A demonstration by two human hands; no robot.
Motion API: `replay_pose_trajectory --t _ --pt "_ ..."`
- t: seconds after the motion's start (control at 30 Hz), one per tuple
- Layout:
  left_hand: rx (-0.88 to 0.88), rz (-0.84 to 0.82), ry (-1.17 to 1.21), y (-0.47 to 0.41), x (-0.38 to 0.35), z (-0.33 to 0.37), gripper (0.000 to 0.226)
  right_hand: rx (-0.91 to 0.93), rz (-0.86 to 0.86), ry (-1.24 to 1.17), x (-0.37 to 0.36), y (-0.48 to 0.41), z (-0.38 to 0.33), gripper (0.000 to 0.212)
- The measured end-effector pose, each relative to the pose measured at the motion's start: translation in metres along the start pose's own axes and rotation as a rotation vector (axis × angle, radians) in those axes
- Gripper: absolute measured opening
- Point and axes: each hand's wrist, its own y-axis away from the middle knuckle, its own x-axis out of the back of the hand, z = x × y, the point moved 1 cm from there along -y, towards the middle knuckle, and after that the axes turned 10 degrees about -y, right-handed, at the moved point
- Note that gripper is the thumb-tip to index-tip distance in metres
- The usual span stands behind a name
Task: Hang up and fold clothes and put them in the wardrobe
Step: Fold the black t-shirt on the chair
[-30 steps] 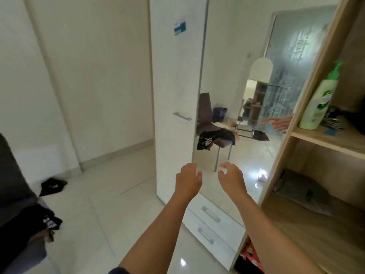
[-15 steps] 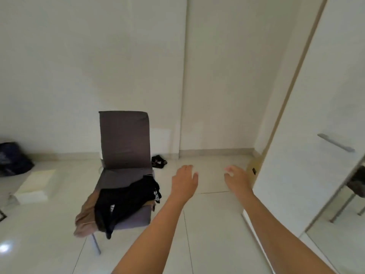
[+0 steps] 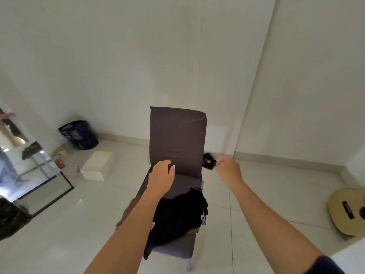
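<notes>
Tan cloth (image 3: pixel 124 214) droops off the chair (image 3: pixel 176 139) seat's left edge. The left hand (image 3: pixel 161 175) hovers released over the seat, black clothes (image 3: pixel 177 216) heaped at its front. The right hand (image 3: pixel 229 171) is empty, loosely curled. A careless grab could spill the pile onto the floor (image 3: pixel 260 196).

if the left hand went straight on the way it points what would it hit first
Most likely the chair backrest: the left hand points forward with its fingers over the backrest's lower edge. Depth is unclear from one view. The black clothes lie lower down.
</notes>
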Motion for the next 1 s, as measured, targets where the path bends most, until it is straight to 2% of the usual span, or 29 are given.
replay_pose_trajectory --t 0.23,0.4,0.63,0.73,0.8,0.9,1.0 --pt "0.059 -0.022 -0.025 -0.071 -0.013 -0.048 0.038 -0.1 -0.106 0.067 -0.059 -0.068 0.015 0.027" --pt "0.003 -0.12 -0.049 -0.154 -0.044 -0.055 0.036 -0.255 -0.002 0.008 -0.085 -0.126 0.037 0.025" --pt "-0.225 -0.417 -0.058 -0.261 -0.138 -0.052 0.034 -0.539 0.19 -0.058 -0.114 -0.184 0.117 0.024" --pt "-0.274 -0.511 -0.042 -0.281 -0.181 -0.057 0.03 -0.686 0.267 -0.088 -0.127 -0.186 0.151 0.019" --pt "-0.293 -0.591 -0.034 -0.287 -0.214 -0.065 0.026 -0.768 0.298 -0.118 -0.142 -0.185 0.18 0.024" --pt "-0.312 -0.697 -0.06 -0.286 -0.263 -0.077 0.026 -0.878 0.258 -0.145 -0.165 -0.178 0.221 0.027" --pt "-0.313 -0.707 -0.118 -0.28 -0.308 -0.088 0.028 -0.975 0.216 -0.164 -0.187 -0.174 0.267 0.025"
